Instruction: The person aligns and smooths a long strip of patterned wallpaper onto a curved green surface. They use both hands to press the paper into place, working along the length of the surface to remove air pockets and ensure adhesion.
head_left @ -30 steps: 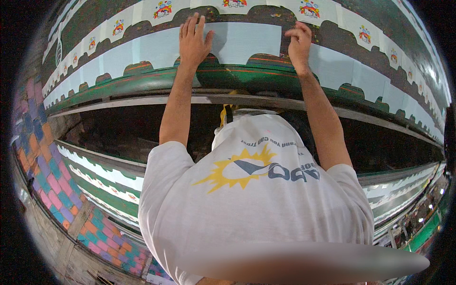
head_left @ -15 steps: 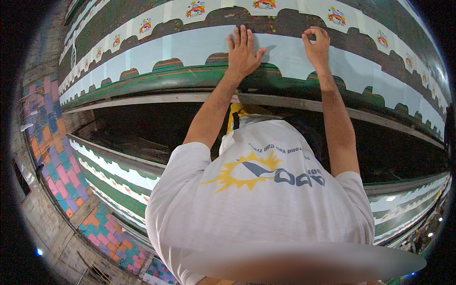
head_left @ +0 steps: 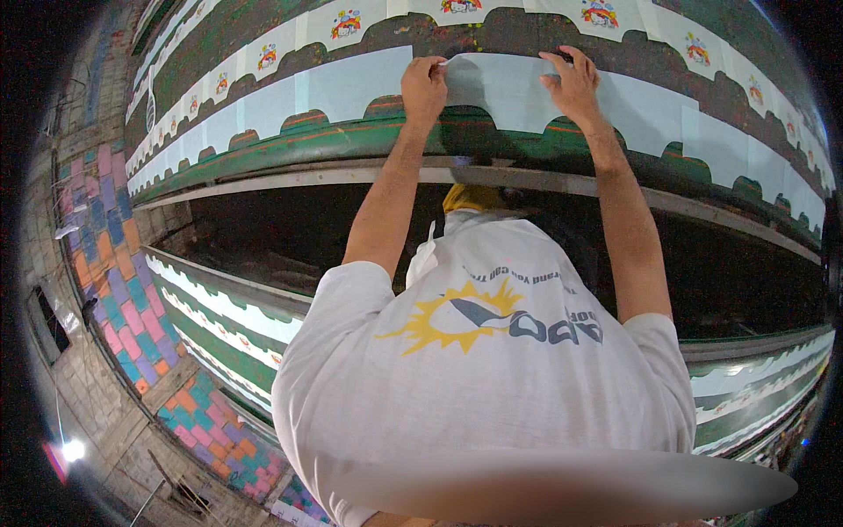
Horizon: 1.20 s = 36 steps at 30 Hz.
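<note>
Two long worktables run across the space: a green-topped forward table (head_left: 342, 132), with a pale rail (head_left: 263, 184) along its edge, and a rear table (head_left: 230, 319) beyond a dark gap (head_left: 290, 224). At left, multicoloured rectangles (head_left: 117, 338) adjoin a grey surface (head_left: 110, 417), possibly concrete. A white lamp (head_left: 74, 450) is lit.

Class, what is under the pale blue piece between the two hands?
Dark table surface shows above the pale blue piece, green below; what lies directly beneath it is covered and cannot be seen.

A white T-shirt (head_left: 492, 395) with short sleeves (head_left: 338, 303) is worn; right of its yellow sunburst print (head_left: 406, 327) stands blue-grey lettering (head_left: 562, 330).
</note>
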{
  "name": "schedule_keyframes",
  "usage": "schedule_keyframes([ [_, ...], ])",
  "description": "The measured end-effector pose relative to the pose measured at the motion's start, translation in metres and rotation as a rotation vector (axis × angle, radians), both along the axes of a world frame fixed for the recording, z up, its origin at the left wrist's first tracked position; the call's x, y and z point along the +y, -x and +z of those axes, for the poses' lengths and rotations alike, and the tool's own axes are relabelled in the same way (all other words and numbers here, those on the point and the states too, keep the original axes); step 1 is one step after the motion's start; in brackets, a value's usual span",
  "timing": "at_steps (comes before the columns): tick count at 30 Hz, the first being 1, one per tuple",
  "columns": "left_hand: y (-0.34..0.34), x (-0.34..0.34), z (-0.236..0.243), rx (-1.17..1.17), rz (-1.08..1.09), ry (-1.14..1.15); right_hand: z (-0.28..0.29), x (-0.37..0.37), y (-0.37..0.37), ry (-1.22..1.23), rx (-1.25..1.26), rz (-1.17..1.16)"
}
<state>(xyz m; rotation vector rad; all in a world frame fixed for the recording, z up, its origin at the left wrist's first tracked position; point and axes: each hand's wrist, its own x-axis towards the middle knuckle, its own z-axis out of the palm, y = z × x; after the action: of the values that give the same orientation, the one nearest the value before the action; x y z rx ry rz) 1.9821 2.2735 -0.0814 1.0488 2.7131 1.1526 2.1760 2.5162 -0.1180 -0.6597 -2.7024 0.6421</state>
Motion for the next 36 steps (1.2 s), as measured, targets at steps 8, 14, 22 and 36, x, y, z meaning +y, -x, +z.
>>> schedule_keyframes([
  [8, 0.011, -0.020, 0.010, -0.006, -0.024, -0.115, 0.018, 0.011, 0.008, 0.009, -0.090, 0.074],
  [14, 0.054, -0.051, 0.007, -0.060, 0.068, -0.154, 0.019, 0.020, 0.022, 0.028, -0.122, 0.019],
  [22, 0.084, -0.055, -0.006, -0.160, 0.088, -0.086, -0.003, 0.015, 0.034, -0.027, 0.000, -0.122],
  [36, 0.082, -0.054, -0.015, -0.069, 0.078, -0.188, -0.005, 0.009, 0.036, -0.086, -0.013, -0.163],
])
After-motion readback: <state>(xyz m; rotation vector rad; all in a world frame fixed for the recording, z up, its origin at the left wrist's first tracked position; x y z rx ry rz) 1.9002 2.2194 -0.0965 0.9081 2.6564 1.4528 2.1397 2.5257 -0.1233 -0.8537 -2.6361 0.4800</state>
